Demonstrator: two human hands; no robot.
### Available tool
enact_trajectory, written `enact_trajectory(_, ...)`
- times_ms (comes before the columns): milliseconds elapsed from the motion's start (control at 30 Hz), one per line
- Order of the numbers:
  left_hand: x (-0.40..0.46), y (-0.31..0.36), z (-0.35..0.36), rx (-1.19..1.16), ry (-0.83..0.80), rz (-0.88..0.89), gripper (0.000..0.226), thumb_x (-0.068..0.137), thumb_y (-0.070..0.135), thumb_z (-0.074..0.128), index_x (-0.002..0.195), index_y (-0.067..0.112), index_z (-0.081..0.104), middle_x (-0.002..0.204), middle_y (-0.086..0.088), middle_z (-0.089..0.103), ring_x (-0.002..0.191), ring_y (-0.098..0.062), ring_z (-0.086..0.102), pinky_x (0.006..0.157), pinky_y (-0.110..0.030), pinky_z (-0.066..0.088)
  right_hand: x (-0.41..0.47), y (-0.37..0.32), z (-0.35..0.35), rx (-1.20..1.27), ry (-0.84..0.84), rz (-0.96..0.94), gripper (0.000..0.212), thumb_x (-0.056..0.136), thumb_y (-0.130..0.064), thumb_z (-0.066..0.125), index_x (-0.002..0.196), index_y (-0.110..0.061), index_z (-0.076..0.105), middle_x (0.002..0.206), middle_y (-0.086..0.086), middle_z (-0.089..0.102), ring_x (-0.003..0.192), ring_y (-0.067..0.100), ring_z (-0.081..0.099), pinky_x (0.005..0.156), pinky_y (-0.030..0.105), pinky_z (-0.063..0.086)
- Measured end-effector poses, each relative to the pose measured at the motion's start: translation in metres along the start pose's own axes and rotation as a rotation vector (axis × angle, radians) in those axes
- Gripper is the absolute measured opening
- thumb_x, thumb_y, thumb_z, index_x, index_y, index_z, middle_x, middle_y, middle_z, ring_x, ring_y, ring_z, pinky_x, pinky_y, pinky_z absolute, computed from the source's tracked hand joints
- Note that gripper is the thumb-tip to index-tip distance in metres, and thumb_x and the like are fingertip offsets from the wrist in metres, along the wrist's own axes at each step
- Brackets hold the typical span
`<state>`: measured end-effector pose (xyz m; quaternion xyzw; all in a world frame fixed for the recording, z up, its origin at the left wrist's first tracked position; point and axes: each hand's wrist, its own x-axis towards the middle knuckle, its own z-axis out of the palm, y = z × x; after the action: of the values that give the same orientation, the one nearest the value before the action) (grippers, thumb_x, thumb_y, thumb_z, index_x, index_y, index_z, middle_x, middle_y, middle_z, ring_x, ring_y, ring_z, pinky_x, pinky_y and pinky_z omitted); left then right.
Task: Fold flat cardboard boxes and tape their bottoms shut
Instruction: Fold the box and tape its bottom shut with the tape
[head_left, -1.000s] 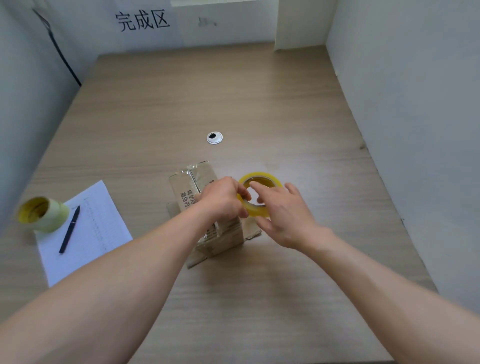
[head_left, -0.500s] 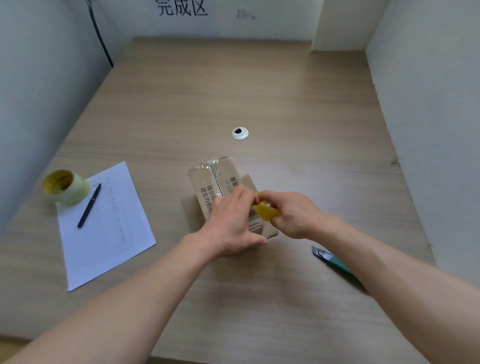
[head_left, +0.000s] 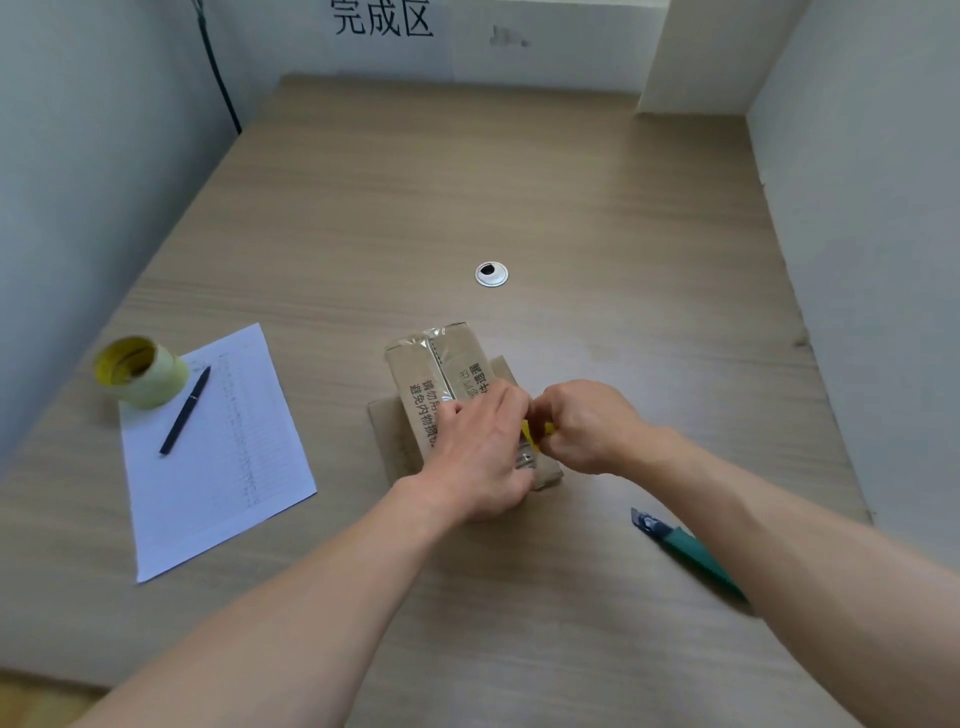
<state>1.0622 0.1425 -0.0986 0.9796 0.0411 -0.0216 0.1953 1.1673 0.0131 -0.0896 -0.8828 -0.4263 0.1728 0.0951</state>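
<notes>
A small cardboard box (head_left: 436, 384) stands near the middle of the table (head_left: 571, 208), bottom flaps up, with clear tape running along the centre seam. Loose flaps spread flat on the table around its base.

The left hand (head_left: 480, 452) lies over the near end of the box, fingers fairly straight and pressing down on the taped seam. It hides the near part of the box top. The right hand (head_left: 584, 426) is just beside it, touching or nearly touching, fingers curled around a yellow tape roll (head_left: 535, 434); only a small sliver of the roll shows between the two hands.

A green-handled utility knife (head_left: 685, 551) lies on the table toward the near right corner, partly covered by the right forearm. A sheet of lined paper (head_left: 218, 457) lies toward the left edge, with a dark pen (head_left: 185, 410) resting on it. A second, pale yellow tape roll (head_left: 141, 371) sits at the paper's far left corner, overlapping it. A round cable grommet (head_left: 491, 274) is set into the table beyond the box, well apart from it. A wall sign (head_left: 382, 18) with printed characters hangs above the far edge.
</notes>
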Motion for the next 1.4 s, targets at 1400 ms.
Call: enact_trajectory(1400,-0.057,-0.05,0.035,-0.254,0.356,0.006,0.045,0.097,0.041,0.047,0.129,0.015,0.064,0.154,-0.016,0.034,0.149,-0.04,0.007,0.119,-0.052,0.018,-0.068,0.052,0.087,-0.087,0.082,0.18,0.019,0.089,-0.044,0.059,0.092,-0.025,0.063,0.079,0.001,0.068,0.077,0.03,0.064,0.061,0.037,0.048)
